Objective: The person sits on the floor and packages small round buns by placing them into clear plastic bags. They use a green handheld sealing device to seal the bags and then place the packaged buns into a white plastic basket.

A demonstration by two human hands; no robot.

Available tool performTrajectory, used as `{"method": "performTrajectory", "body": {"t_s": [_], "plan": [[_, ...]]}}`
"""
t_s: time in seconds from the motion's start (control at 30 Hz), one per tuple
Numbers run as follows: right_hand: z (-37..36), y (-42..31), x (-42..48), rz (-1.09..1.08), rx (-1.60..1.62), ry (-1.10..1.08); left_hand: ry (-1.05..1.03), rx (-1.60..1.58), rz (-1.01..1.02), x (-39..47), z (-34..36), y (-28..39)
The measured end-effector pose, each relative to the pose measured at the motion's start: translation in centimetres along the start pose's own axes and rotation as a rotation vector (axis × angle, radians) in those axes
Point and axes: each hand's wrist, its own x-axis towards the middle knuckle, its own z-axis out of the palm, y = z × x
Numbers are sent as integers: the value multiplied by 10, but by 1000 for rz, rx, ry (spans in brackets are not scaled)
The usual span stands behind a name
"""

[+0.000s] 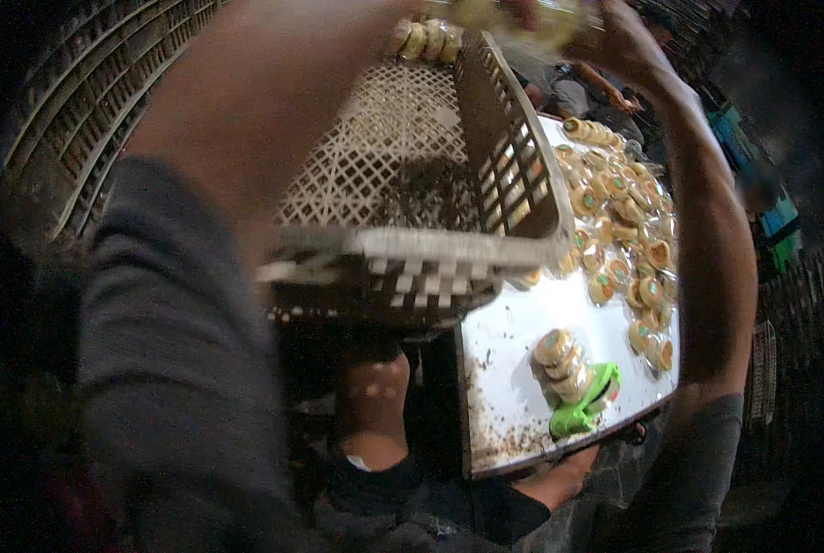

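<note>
At the top edge, blurred and partly cut off, a clear-wrapped pack of round pastries [533, 24] is between my two hands. My right hand [595, 38] grips its right end. Fingers of my left hand [522, 10] show over the pack; the rest of that hand is cut off. Below my arms stands a plastic lattice crate [391, 242], with a row of wrapped pastries [429, 41] at its far end. On the white tabletop [501, 339], right of the crate, a short wrapped stack of pastries [560, 363] leans against a green tape dispenser [588, 404].
Many individually wrapped pastries [619, 207] are heaped on the table's right part, with an unwrapped-looking row [591, 131] behind. Another person's hand [619, 100] is beyond the table. A slatted bamboo structure [108, 90] stands at left. Dark crumbs lie near the table's front-left corner.
</note>
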Motion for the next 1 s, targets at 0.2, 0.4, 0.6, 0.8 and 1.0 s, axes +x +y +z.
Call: {"method": "performTrajectory", "body": {"t_s": [0.2,0.4,0.6,0.8,1.0], "plan": [[137,-14,76,-392,-604,132,35,9,-396,-87,63,-139],[168,23,75,-293,-490,51,-42,-416,-714,-153,130,-149],[121,34,-58,-67,170,491,485,-245,-417,-122,213,-210],[159,78,-302,670,50,69,89,-50,-544,-110,153,-219],[258,76,-310,1005,-201,-176,326,196,-250,-79,71,48]]}}
